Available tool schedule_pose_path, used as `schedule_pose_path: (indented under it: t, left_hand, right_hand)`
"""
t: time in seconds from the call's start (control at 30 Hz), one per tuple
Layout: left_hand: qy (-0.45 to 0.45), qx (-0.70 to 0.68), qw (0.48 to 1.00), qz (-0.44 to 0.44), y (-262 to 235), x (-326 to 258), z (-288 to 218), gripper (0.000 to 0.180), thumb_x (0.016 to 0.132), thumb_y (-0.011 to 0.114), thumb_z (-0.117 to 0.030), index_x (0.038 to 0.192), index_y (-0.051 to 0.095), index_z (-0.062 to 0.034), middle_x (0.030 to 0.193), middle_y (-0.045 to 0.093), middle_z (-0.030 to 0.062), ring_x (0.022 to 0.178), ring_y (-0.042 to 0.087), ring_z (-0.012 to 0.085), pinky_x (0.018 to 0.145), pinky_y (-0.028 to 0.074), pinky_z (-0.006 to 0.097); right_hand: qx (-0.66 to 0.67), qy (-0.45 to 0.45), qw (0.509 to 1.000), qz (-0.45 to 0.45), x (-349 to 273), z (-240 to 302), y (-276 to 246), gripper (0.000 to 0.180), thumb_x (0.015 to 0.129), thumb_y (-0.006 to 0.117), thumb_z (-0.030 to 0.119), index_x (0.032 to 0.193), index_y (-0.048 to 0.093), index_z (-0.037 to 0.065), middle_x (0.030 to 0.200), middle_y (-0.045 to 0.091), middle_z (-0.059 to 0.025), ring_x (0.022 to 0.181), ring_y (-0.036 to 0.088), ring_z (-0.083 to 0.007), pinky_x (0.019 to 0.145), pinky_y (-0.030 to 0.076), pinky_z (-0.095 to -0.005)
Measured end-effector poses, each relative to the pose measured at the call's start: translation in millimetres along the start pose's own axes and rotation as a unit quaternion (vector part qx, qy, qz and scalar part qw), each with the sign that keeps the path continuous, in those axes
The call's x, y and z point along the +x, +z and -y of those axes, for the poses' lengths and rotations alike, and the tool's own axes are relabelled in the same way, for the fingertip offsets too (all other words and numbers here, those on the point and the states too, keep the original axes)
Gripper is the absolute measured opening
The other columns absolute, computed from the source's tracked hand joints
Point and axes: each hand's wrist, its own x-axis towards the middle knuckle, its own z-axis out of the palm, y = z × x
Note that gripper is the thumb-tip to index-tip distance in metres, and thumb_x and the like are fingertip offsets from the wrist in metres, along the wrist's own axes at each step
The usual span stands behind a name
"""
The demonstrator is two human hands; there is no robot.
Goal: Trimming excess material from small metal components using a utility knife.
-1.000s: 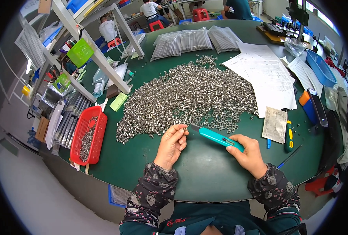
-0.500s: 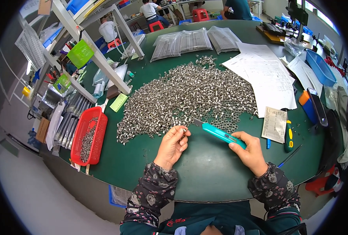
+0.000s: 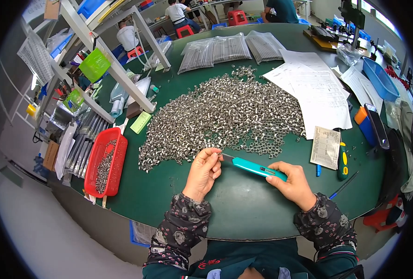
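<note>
We worked at a round green counter (image 3: 243, 218), and the largest thing on it was a broad heap of small silvery metal rings (image 3: 225, 116) spread across its middle. Beyond the heap, toward the far edge, lay clear bags of packed metal parts (image 3: 229, 46), and white paper sheets (image 3: 315, 88) covered the far right part. At the left edge sat a red basket (image 3: 105, 162) with more rings in it. Near the right edge lay a small printed slip (image 3: 326, 146) and, just beside it, a yellow-and-green screwdriver (image 3: 342, 160). Near the counter's front edge our right hand (image 3: 294, 182) was closed around the rear of a teal utility knife (image 3: 257, 168), which pointed left. Our left hand (image 3: 205, 168) was pinched shut at the knife's tip, right at the heap's near fringe; we could not tell what its fingertips held.
</note>
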Motion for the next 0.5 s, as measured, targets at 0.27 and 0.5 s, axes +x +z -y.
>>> schedule_pose_path:
  t: [0.27, 0.5]
  left_hand:
    - [-0.003, 0.017, 1.000, 0.000, 1.8, -0.4, 0.5, 0.009, 0.085, 0.051, -0.010, 0.089, 0.054, -0.0026, 0.066, 0.046, -0.0001, 0.053, 0.038, 0.0053, 0.042, 0.031, 0.017]
    - [-0.030, -0.005, 0.999, 0.026, -5.6, 0.3, 1.9, 0.013, 0.085, 0.051, -0.014, 0.089, 0.053, -0.0018, 0.068, 0.049, 0.0005, 0.050, 0.037, 0.0046, 0.040, 0.029, 0.016]
  right_hand:
    - [0.005, 0.014, 0.999, 0.034, 1.5, 0.6, -1.5, 0.026, 0.071, 0.065, 0.022, 0.086, 0.060, 0.001, 0.068, 0.059, -0.0145, 0.059, 0.058, -0.0220, 0.054, 0.043, -0.0301]
    - [-0.061, -0.058, 0.996, -0.019, 1.0, -2.4, 0.4, 0.026, 0.070, 0.065, 0.022, 0.086, 0.060, 0.003, 0.074, 0.059, -0.0124, 0.063, 0.057, -0.0272, 0.055, 0.044, -0.0327]
